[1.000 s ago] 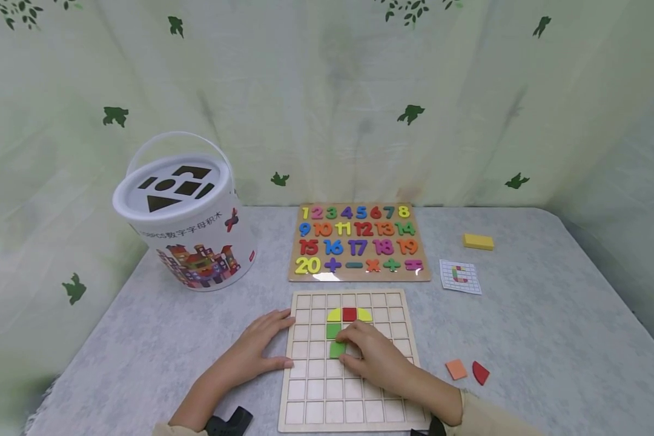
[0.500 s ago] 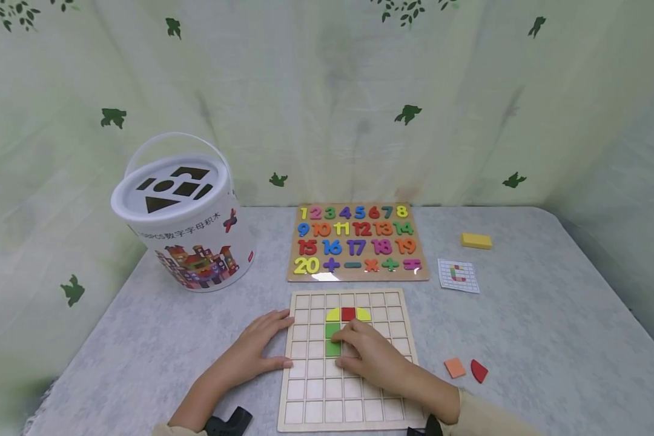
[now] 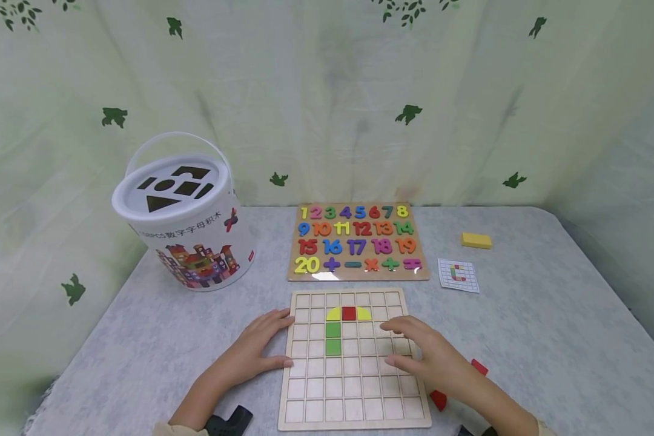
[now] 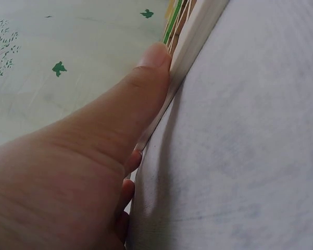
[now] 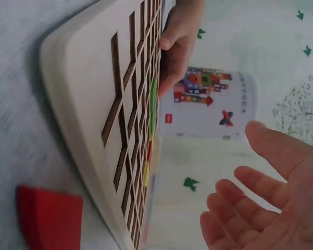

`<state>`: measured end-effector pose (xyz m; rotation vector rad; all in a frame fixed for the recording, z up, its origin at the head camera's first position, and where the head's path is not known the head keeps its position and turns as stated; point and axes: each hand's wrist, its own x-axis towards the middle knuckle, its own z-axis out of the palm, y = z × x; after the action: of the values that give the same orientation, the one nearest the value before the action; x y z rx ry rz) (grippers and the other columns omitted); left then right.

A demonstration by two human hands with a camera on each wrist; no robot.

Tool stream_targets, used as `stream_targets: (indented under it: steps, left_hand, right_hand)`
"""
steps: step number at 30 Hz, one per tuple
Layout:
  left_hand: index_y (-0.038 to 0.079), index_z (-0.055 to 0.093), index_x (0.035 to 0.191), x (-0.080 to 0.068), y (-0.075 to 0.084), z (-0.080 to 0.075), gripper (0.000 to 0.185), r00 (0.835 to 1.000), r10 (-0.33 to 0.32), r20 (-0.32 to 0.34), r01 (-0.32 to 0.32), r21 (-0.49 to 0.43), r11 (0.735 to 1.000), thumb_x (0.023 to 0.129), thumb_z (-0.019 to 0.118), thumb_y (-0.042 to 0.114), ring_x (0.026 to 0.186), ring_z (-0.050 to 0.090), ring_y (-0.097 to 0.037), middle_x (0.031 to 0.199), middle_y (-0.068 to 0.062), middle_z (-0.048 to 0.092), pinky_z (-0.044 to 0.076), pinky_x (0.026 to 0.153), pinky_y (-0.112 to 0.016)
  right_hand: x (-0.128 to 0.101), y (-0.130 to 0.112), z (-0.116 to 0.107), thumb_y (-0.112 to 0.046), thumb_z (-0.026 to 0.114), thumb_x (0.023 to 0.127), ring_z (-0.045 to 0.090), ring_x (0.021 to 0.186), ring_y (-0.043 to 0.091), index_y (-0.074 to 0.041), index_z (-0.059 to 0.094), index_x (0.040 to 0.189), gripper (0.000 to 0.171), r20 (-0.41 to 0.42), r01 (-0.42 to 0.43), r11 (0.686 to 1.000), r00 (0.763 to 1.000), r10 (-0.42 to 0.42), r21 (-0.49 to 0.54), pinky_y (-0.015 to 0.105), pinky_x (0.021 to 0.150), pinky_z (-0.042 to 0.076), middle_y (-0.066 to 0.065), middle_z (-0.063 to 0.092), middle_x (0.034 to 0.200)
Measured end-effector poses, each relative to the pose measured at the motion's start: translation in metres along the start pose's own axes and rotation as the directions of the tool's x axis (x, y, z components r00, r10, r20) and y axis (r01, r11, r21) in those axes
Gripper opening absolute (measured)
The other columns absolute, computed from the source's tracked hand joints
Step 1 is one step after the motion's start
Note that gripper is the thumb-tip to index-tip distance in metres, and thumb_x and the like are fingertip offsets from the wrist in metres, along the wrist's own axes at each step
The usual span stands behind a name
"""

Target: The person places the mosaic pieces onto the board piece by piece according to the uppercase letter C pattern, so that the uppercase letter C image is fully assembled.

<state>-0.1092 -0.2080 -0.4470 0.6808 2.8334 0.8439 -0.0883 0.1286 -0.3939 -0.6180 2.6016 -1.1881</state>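
Note:
The wooden grid board [image 3: 351,387] lies on the table in front of me. In its cells sit a red square tile [image 3: 349,313] between two yellow quarter-round tiles, a green square tile [image 3: 333,329] under the left yellow one, and a second green square tile [image 3: 333,347] below that. My left hand [image 3: 256,345] touches the board's left edge with thumb and fingers spread. My right hand [image 3: 422,351] hovers over the board's right side, thumb and fingers apart, holding nothing. Beside that forearm lie a red tile [image 3: 438,399] and a partly covered red tile [image 3: 479,367].
Behind the grid lies a number puzzle board [image 3: 360,242]. A white bucket [image 3: 196,224] with a slotted lid stands at the back left. To the right are a small pattern card [image 3: 458,275] and a yellow block [image 3: 476,241].
The second green tile was straightened into its cell under the first. My right hand then let go and moved right, its forearm now covering the orange tile. The left hand stayed put.

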Motion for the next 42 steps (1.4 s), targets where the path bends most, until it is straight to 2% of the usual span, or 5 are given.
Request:
stream_targets:
  steps: [10,19,27,34,42]
  left_hand:
    - [0.025,0.034,0.126,0.0,0.001,0.0,0.071,1.0,-0.011,0.007,0.011,-0.001,1.0,0.065,0.056,0.055,0.121,0.016,-0.013,0.132,0.01,0.023,0.018,0.095,-0.042]
    - [0.025,0.034,0.126,0.0,0.002,-0.001,0.072,1.0,-0.003,0.008,0.003,-0.005,1.0,0.065,0.057,0.055,0.121,0.015,-0.014,0.133,0.009,0.023,0.016,0.095,-0.042]
    - [0.025,0.034,0.126,0.0,0.002,0.0,0.073,1.0,-0.003,0.0,0.003,0.013,1.0,0.064,0.056,0.056,0.121,0.015,-0.013,0.133,0.009,0.023,0.016,0.095,-0.042]
    - [0.025,0.034,0.126,0.0,0.002,0.0,0.073,1.0,0.0,-0.006,0.0,0.02,1.0,0.064,0.056,0.056,0.121,0.015,-0.014,0.133,0.01,0.022,0.017,0.095,-0.042]
    - [0.025,0.034,0.126,0.0,0.002,-0.001,0.072,1.0,-0.006,0.001,0.006,0.015,1.0,0.064,0.056,0.056,0.121,0.015,-0.014,0.133,0.009,0.023,0.017,0.095,-0.043]
  right_hand:
    - [-0.039,0.028,-0.024,-0.038,0.058,0.072,0.044,0.094,0.012,-0.02,0.049,0.111,0.044,0.149,-0.026,0.998,0.988,0.034,-0.057,0.029,0.076,0.043,-0.007,0.048,0.109]
    - [-0.06,0.053,-0.026,-0.037,0.06,0.072,0.042,0.088,0.009,-0.026,0.051,0.106,0.037,0.324,-0.071,0.997,0.943,0.072,-0.016,0.016,0.071,0.043,-0.012,0.048,0.101]
    - [-0.058,0.064,-0.018,-0.03,0.057,0.076,0.044,0.081,0.004,-0.022,0.054,0.105,0.03,0.29,0.158,0.987,0.945,-0.149,-0.01,0.017,0.067,0.044,-0.014,0.05,0.092]
    - [-0.057,0.062,-0.018,-0.035,0.057,0.074,0.044,0.075,0.001,-0.024,0.055,0.096,0.025,0.27,0.093,0.993,0.96,-0.07,-0.075,0.016,0.062,0.043,-0.017,0.047,0.083]
    - [-0.048,0.047,-0.02,-0.033,0.056,0.076,0.045,0.068,-0.001,-0.02,0.054,0.094,0.022,0.135,0.15,0.981,0.982,-0.133,-0.124,0.017,0.057,0.041,-0.018,0.049,0.079]
